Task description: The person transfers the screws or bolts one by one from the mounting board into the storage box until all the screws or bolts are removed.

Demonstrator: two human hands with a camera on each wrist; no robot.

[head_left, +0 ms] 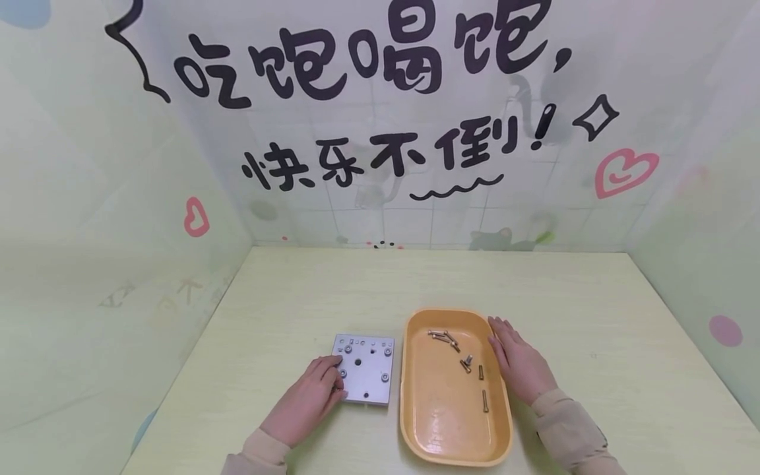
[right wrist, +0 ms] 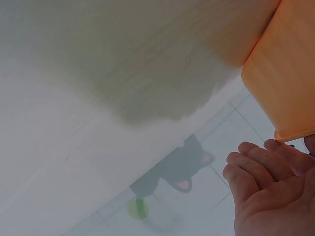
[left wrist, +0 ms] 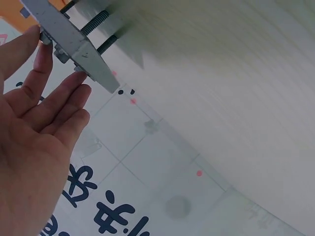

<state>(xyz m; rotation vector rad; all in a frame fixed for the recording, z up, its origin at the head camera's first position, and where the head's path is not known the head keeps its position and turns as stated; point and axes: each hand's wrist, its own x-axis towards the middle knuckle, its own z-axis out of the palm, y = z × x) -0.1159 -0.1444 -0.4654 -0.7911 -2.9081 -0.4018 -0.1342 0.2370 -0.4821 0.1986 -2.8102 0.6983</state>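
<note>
A square metal plate (head_left: 375, 389) rests on the table, with socket-head bolts standing in its holes. Threaded shanks (left wrist: 94, 22) stick out below it in the left wrist view. At the plate's left side, my left hand (head_left: 311, 392) pinches a bolt head (left wrist: 45, 37) between thumb and index finger; the other fingers are loosely bent near the plate edge. My right hand (head_left: 522, 363) rests against the right rim of an orange tray (head_left: 454, 429), fingers extended along its outer side. Several loose bolts (head_left: 442, 338) lie inside the tray; one longer bolt (head_left: 485, 401) lies near its right wall.
The pale table (head_left: 320, 290) runs back to a printed curtain (head_left: 380, 218) with black lettering. More curtain (head_left: 700, 264) hangs along the right side, and another stretch (head_left: 119, 264) along the left. A narrow gap separates plate and tray.
</note>
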